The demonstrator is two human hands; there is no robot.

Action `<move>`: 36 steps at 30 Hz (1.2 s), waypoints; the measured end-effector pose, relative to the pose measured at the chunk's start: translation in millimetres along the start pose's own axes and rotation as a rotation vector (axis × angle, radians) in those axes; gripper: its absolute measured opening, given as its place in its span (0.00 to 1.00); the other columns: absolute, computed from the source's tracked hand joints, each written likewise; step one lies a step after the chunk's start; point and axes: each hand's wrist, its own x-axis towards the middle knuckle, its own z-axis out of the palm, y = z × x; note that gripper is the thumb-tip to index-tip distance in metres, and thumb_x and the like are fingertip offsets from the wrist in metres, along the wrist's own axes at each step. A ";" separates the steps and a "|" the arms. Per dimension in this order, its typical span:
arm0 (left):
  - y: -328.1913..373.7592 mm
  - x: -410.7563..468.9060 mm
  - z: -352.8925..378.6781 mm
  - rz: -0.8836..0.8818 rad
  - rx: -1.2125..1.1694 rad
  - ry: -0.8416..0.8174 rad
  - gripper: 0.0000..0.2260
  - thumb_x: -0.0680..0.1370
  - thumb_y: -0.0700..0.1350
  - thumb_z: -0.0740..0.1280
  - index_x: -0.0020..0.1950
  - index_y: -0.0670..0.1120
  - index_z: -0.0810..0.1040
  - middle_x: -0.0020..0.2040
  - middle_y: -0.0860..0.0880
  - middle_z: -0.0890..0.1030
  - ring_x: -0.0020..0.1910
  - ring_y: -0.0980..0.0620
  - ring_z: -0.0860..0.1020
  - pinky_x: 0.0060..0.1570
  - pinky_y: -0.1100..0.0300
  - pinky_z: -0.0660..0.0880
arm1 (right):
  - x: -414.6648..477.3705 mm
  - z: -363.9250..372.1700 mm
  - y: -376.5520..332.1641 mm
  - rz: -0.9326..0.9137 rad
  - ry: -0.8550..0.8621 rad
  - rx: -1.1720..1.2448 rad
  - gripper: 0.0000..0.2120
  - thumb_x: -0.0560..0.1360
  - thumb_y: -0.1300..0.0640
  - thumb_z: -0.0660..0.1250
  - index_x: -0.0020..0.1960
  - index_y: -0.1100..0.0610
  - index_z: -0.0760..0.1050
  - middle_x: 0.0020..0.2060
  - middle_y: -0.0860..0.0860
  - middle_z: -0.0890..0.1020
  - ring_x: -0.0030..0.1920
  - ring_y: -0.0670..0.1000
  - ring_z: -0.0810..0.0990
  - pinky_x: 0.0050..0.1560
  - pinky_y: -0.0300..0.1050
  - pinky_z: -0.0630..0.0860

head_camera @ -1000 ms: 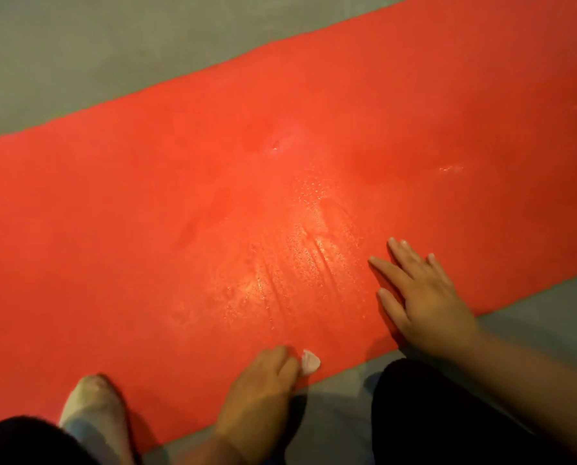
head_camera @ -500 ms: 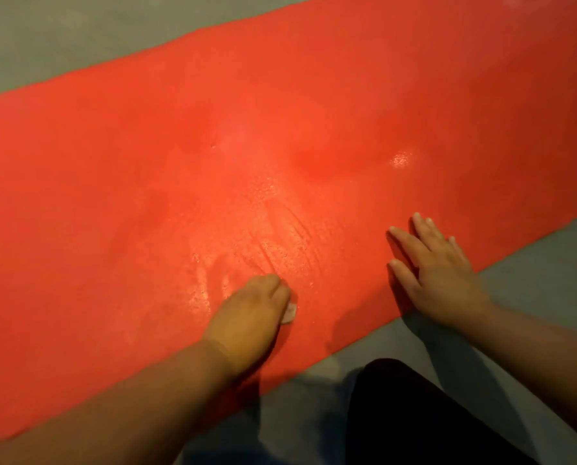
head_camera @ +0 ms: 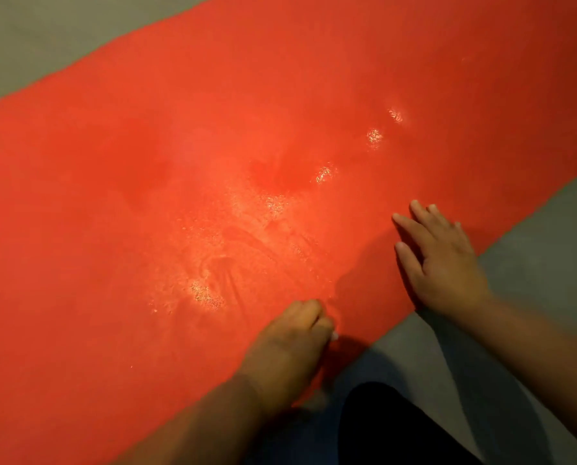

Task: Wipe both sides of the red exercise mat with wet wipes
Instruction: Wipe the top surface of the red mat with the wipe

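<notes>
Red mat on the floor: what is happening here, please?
A person is wiping the red mat. The left hand grips a white wipe, mostly hidden under its curled fingers, close to the mat's near edge. The right hand lies flat on the mat, fingers straight. Wet streaks shine beside the left hand.

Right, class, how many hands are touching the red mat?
2. The left hand grips a wet wipe at the near edge of the red exercise mat; the right hand lies flat further right.

You see grey floor [head_camera: 38, 38] beyond the far side and again on your near side, where your black-clad knee [head_camera: 394, 431] shows at the bottom edge, partly shadowed.
</notes>
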 end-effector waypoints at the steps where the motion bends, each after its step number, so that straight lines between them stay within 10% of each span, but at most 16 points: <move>1: -10.5 2.4 -1.7 0.074 0.036 -0.001 0.04 0.75 0.49 0.65 0.43 0.50 0.73 0.42 0.51 0.71 0.42 0.52 0.69 0.40 0.60 0.67 | -1.0 -0.7 5.2 -0.012 -0.015 -0.018 0.26 0.76 0.42 0.49 0.72 0.46 0.64 0.75 0.49 0.61 0.75 0.52 0.56 0.72 0.57 0.53; 8: -35.1 111.2 -27.0 -0.406 0.077 0.312 0.03 0.77 0.40 0.67 0.47 0.41 0.80 0.48 0.44 0.75 0.47 0.43 0.75 0.40 0.60 0.62 | -0.1 3.9 7.1 -0.022 0.016 0.022 0.25 0.77 0.45 0.52 0.72 0.47 0.64 0.75 0.49 0.60 0.76 0.52 0.56 0.72 0.58 0.51; 16: 1.2 47.2 19.6 0.219 0.070 -0.049 0.04 0.72 0.42 0.71 0.46 0.46 0.80 0.42 0.47 0.75 0.43 0.50 0.69 0.40 0.58 0.67 | 0.9 4.7 7.9 -0.021 0.008 0.038 0.25 0.76 0.45 0.52 0.73 0.47 0.64 0.75 0.49 0.60 0.76 0.52 0.55 0.73 0.57 0.50; 22: -18.0 123.0 -17.1 -0.410 0.076 0.269 0.08 0.79 0.46 0.64 0.50 0.43 0.81 0.49 0.42 0.76 0.50 0.41 0.74 0.46 0.52 0.67 | -1.2 3.0 8.8 -0.023 -0.004 0.059 0.25 0.77 0.45 0.52 0.73 0.46 0.63 0.75 0.47 0.59 0.76 0.50 0.53 0.74 0.56 0.48; 29: 30.1 60.5 16.7 -0.214 -0.227 0.167 0.10 0.76 0.46 0.62 0.49 0.46 0.83 0.44 0.48 0.83 0.44 0.52 0.77 0.46 0.60 0.72 | -8.8 -0.1 -1.6 0.009 0.052 0.155 0.23 0.77 0.47 0.55 0.70 0.49 0.68 0.74 0.51 0.63 0.75 0.52 0.56 0.73 0.52 0.48; 36: -12.8 37.7 -26.5 -0.351 -0.165 0.213 0.11 0.73 0.43 0.64 0.54 0.50 0.80 0.52 0.54 0.78 0.51 0.56 0.76 0.53 0.65 0.70 | -48.8 12.7 -33.3 -0.285 -0.001 0.315 0.13 0.74 0.51 0.61 0.47 0.54 0.82 0.43 0.49 0.79 0.44 0.53 0.77 0.50 0.37 0.67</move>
